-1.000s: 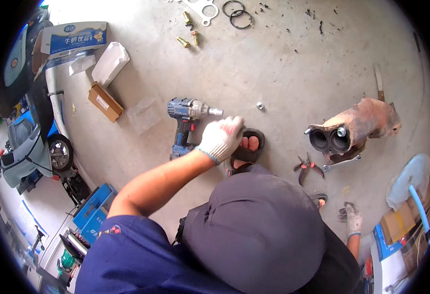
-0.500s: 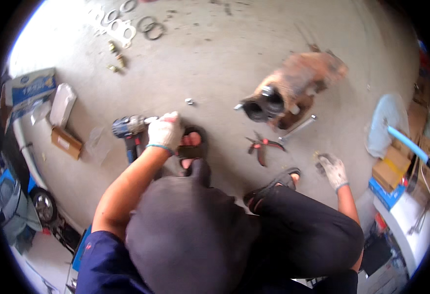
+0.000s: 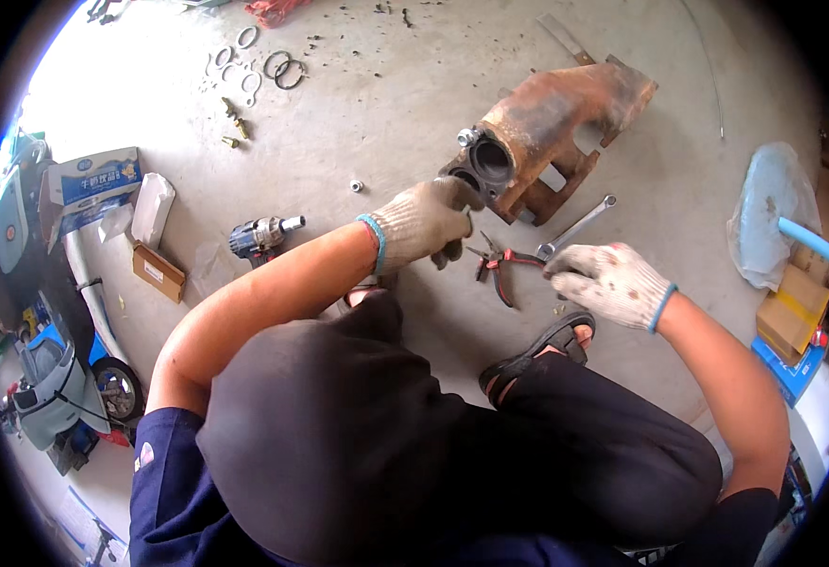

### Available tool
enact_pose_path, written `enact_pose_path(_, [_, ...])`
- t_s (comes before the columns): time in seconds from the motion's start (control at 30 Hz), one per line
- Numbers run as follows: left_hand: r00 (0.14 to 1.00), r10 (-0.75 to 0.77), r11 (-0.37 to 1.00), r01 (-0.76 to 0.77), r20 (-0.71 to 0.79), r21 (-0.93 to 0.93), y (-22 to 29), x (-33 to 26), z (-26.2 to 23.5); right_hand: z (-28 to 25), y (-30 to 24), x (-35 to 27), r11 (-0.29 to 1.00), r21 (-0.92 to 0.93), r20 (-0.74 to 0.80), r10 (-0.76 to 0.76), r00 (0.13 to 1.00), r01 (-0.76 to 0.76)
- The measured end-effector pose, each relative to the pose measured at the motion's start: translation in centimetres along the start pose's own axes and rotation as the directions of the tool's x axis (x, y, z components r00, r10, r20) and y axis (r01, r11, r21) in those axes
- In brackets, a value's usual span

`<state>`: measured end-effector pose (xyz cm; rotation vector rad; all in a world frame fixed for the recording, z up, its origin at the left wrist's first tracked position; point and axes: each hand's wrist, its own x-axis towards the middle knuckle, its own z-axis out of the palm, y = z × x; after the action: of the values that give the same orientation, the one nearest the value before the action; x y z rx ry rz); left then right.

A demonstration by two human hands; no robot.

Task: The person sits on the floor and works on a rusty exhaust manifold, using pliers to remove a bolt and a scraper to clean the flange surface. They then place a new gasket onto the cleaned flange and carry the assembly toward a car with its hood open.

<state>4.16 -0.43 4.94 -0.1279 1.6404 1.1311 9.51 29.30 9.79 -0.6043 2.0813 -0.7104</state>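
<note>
A rusty exhaust manifold (image 3: 552,118) lies on the concrete floor ahead of me, its round flange openings facing left, with a shiny nut (image 3: 466,137) at the flange. Against the flange's near end is my left hand (image 3: 422,223), in a soiled knit glove; its fingers bend downward, and what they close on is hidden. My right hand (image 3: 615,282), gloved too, has its fingers curled together by the handle end of red-and-black pliers (image 3: 498,274). Its grip cannot be made out. Just beyond it lies a combination wrench (image 3: 580,227). Both forearms are bare.
An impact wrench (image 3: 261,236) lies to the left, near a loose nut (image 3: 356,186). Gaskets and rings (image 3: 287,72) and brass-coloured fittings (image 3: 235,121) are spread farther off. Boxes (image 3: 93,184) stand at left; cartons (image 3: 793,307) and a blue bagged item (image 3: 774,217) at right.
My left hand has moved from the impact wrench rightward to the manifold's flange. My right hand has come inward and forward from the right side to the pliers' handle. The view has shifted slightly.
</note>
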Motion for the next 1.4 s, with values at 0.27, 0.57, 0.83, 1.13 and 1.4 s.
enact_pose_path(0.27, [0.986,0.120,0.977,-0.137,-0.114,-0.165,-1.4,0.0,1.3,5.1,-3.8,7.9,0.227,0.917,0.237,0.349,0.907,-0.328])
enact_pose_path(0.57, [0.994,0.003,0.985,-0.022,-0.111,-0.173,0.9,0.7,1.1,7.4,-1.6,7.3,0.168,0.931,0.213,0.470,0.857,-0.323])
enact_pose_path(0.83, [0.995,0.071,0.993,-0.078,-0.076,-0.091,0.4,2.0,1.2,7.2,-1.7,7.9,0.163,0.941,0.185,0.480,0.858,-0.295])
enact_pose_path(1.13, [0.820,0.500,0.781,-0.287,-0.280,0.555,-0.1,2.2,2.6,7.2,-1.5,8.6,0.150,0.941,0.212,0.440,0.873,-0.304])
enact_pose_path(1.4, [0.745,0.635,0.561,-0.263,-0.205,0.785,-0.8,3.1,3.5,7.5,-2.2,8.4,-0.042,0.993,0.118,0.391,0.913,-0.111])
